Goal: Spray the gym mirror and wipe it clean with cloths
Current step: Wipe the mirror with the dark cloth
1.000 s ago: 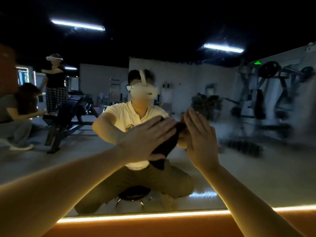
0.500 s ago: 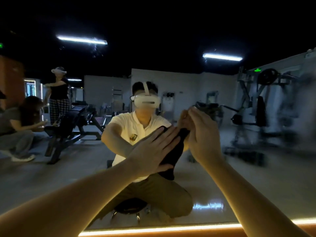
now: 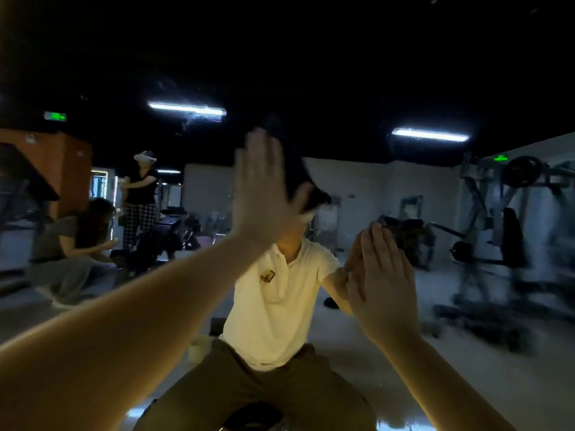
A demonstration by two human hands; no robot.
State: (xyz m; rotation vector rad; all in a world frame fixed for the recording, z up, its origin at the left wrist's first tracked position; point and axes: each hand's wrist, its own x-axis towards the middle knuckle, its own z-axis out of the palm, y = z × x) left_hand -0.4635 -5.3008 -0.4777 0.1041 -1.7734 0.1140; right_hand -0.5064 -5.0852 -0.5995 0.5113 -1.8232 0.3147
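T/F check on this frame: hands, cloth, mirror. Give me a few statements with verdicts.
1. The left hand presses a dark cloth against the mirror with straight fingers. True.
2. The right hand grips a spray bottle. False: it lies flat on the glass with its fingers straight, and no bottle shows in it.
3. The left hand is higher on the mirror than the right. True.
4. The cloth is under the right hand. False: it is under the left hand.
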